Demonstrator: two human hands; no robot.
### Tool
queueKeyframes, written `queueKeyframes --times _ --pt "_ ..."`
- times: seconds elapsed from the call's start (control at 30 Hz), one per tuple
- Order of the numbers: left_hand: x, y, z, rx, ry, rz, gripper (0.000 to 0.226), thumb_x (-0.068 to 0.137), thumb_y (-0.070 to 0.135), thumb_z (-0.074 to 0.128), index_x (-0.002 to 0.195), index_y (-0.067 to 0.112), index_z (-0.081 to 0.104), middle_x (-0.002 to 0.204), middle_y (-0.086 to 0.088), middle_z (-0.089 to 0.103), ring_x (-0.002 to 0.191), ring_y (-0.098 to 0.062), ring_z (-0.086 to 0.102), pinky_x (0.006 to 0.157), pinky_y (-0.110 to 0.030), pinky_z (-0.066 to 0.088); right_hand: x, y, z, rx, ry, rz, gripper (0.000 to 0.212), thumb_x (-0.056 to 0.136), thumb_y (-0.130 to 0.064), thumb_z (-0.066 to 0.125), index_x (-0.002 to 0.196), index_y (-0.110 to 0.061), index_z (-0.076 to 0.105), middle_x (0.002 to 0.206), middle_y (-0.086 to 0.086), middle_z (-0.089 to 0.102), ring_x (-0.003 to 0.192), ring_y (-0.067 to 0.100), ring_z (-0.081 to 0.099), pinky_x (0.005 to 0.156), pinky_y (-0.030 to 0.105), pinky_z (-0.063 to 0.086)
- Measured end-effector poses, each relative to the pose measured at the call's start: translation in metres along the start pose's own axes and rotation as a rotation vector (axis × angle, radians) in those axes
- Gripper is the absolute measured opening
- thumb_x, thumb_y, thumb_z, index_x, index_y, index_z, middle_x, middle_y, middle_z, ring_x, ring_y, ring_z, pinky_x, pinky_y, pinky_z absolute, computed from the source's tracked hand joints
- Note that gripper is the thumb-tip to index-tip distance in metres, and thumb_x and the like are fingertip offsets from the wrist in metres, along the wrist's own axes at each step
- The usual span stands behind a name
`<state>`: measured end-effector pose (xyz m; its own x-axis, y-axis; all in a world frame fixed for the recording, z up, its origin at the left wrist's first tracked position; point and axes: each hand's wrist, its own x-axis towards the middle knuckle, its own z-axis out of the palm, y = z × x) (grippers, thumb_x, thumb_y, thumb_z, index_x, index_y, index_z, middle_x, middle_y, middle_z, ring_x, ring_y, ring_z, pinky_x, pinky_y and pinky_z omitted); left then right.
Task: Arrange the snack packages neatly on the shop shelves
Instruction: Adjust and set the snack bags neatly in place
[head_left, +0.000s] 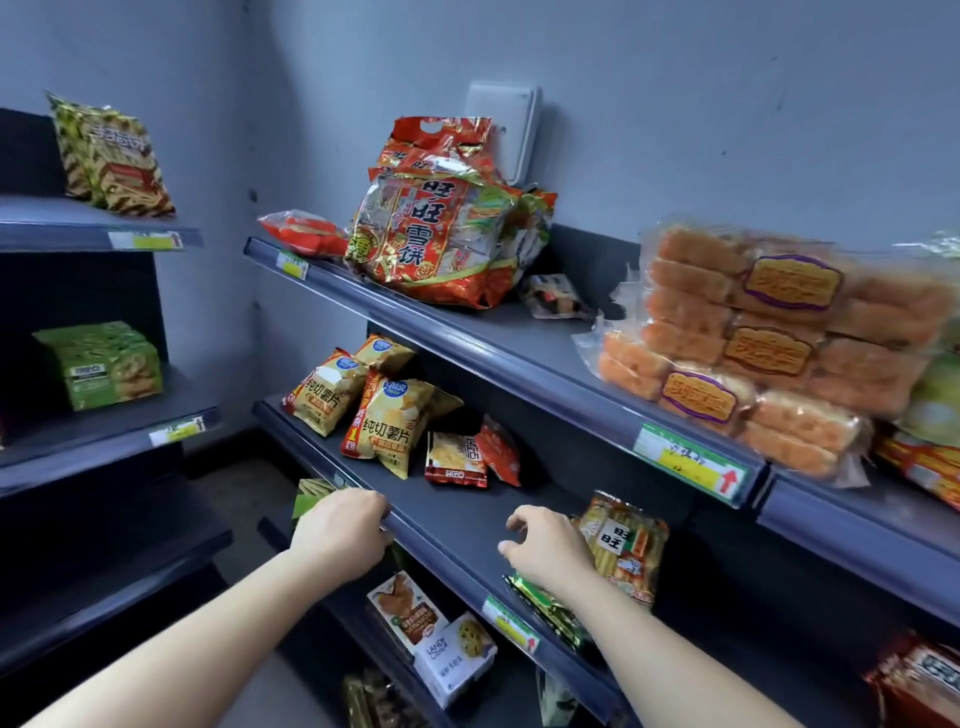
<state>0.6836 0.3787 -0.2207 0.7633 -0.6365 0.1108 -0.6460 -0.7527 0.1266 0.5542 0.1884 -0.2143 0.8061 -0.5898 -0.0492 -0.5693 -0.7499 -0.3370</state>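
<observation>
My left hand (343, 530) rests on the front edge of the middle shelf (467, 519), fingers curled over the rail. Over the same shelf, my right hand (545, 545) hovers with fingers loosely curled and nothing in them. Just right of it leans a yellow-orange cracker package (628, 545). A green foil package (545, 605) lies under my right wrist at the shelf's edge. Further back on this shelf are yellow potato chip bags (384, 421) in a loose heap and small red packets (457, 460).
The top shelf (493, 338) holds a big red rice cracker bag (436, 234), a small red pack (304, 231) and stacked orange cake packs (753, 343). Boxes (436, 639) stand on the lower shelf. A left-hand unit carries green boxes (104, 364) and yellow-green bags (114, 156).
</observation>
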Motion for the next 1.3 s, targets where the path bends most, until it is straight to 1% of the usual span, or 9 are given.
queueKeyframes --times 0.5,0.63,0.77,0.83,0.9,0.97,1.07,1.13,1.3 --pt "0.177 -0.052 0.086 -0.041 -0.146 0.027 0.026 0.091 0.033 0.055 0.110 0.018 0.063 0.113 -0.001 0.063 0.113 -0.023 0.056 0.086 -0.036 0.052 0.195 -0.012 0.076 0.153 -0.143 0.298 0.037 0.088 -0.042 0.061 0.118 -0.021 0.061 0.123 -0.001 0.063 0.111 0.022 0.059 0.089 0.028 0.048" --pt "0.214 -0.057 0.112 -0.048 -0.195 0.048 0.028 0.091 0.033 0.054 0.114 0.019 0.063 0.116 -0.002 0.062 0.114 -0.023 0.056 0.087 -0.036 0.052 0.235 -0.009 0.095 0.241 -0.132 0.365 0.035 0.091 -0.030 0.060 0.120 -0.012 0.060 0.125 0.007 0.061 0.116 0.026 0.056 0.091 0.027 0.043" --pt "0.238 -0.059 0.136 -0.047 -0.254 0.074 0.031 0.090 0.032 0.055 0.115 0.017 0.062 0.117 -0.004 0.063 0.114 -0.025 0.055 0.088 -0.037 0.051 0.267 -0.007 0.125 0.467 -0.071 0.482 0.055 0.089 -0.027 0.063 0.137 -0.007 0.044 0.138 0.013 0.051 0.126 0.031 0.048 0.104 0.038 0.040" --pt "0.246 -0.060 0.144 -0.059 -0.276 0.094 0.028 0.089 0.030 0.055 0.112 0.017 0.063 0.114 -0.005 0.064 0.112 -0.026 0.056 0.086 -0.037 0.052 0.283 -0.001 0.144 0.608 -0.040 0.586 0.066 0.087 -0.037 0.064 0.142 -0.012 0.037 0.137 0.011 0.050 0.119 0.031 0.051 0.096 0.044 0.048" --pt "0.251 -0.063 0.149 -0.078 -0.287 0.115 0.024 0.088 0.029 0.055 0.108 0.019 0.063 0.112 -0.006 0.065 0.110 -0.028 0.057 0.083 -0.037 0.052 0.297 0.003 0.158 0.760 -0.030 0.695 0.062 0.086 -0.046 0.062 0.136 -0.014 0.044 0.111 0.007 0.057 0.087 0.024 0.056 0.060 0.033 0.052" --pt "0.255 -0.067 0.154 -0.104 -0.289 0.144 0.022 0.089 0.032 0.054 0.104 0.018 0.063 0.109 -0.007 0.065 0.108 -0.029 0.058 0.082 -0.037 0.052 0.306 0.001 0.164 0.889 0.011 0.757 0.059 0.083 -0.045 0.067 0.128 -0.012 0.050 0.106 0.008 0.061 0.077 0.023 0.056 0.046 0.025 0.044" --pt "0.260 -0.076 0.157 -0.144 -0.290 0.161 0.027 0.089 0.036 0.056 0.110 0.020 0.063 0.112 -0.005 0.064 0.110 -0.028 0.057 0.084 -0.037 0.052 0.315 -0.010 0.168 1.070 0.053 0.799 0.027 0.081 -0.020 0.076 0.096 -0.008 0.057 0.109 0.015 0.062 0.091 0.030 0.060 0.064 0.038 0.054" --pt "0.262 -0.084 0.157 -0.145 -0.290 0.174 0.031 0.089 0.037 0.057 0.115 0.021 0.063 0.114 -0.004 0.064 0.111 -0.027 0.058 0.086 -0.039 0.052 0.314 -0.021 0.169 1.101 0.081 0.791 0.027 0.081 -0.008 0.075 0.077 -0.010 0.049 0.096 0.016 0.060 0.085 0.030 0.059 0.074 0.045 0.055" --pt "0.272 -0.099 0.141 -0.154 -0.298 0.224 0.027 0.089 0.033 0.055 0.111 0.021 0.064 0.105 -0.006 0.067 0.099 -0.028 0.062 0.080 -0.040 0.054 0.288 -0.038 0.146 0.532 0.308 0.602 0.025 0.086 -0.012 0.063 0.069 -0.015 0.044 0.074 0.003 0.059 0.074 0.028 0.056 0.067 0.035 0.047"
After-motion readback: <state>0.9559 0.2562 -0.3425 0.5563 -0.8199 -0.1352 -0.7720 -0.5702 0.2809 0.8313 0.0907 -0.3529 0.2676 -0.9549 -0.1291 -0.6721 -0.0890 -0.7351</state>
